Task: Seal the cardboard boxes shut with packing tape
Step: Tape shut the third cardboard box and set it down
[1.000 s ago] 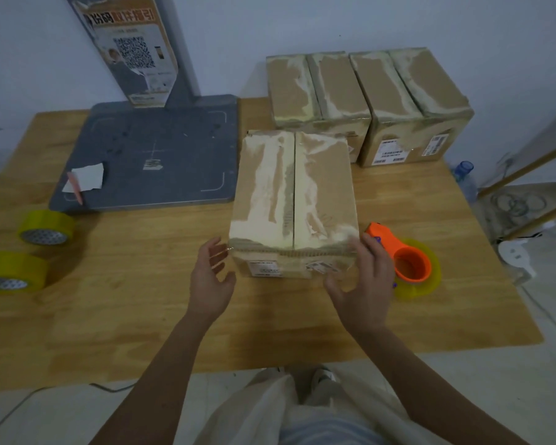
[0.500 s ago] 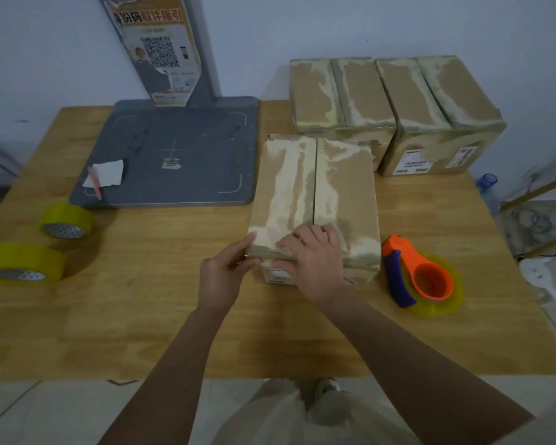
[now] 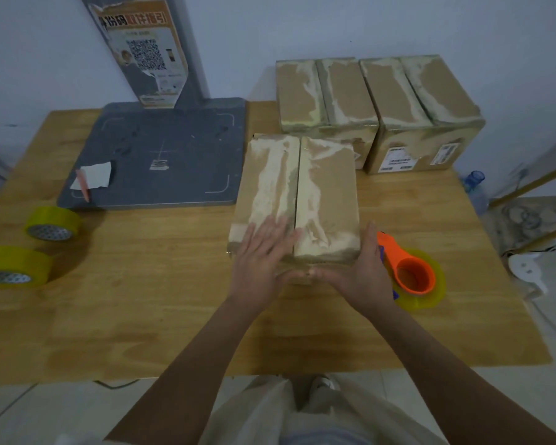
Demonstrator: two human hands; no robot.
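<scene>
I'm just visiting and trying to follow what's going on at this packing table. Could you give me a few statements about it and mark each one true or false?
1. The left hand lies flat on top of the nearest box. True.
2. The right hand grips the orange tape dispenser. False: the dispenser lies on the table beside that hand, which is on the box's near right corner.
3. Two yellow tape rolls sit at the table's left edge. True.
4. Only one box is on the table. False: two more boxes stand behind it by the wall.
5. A grey platform lies left of the nearest box. True.
</scene>
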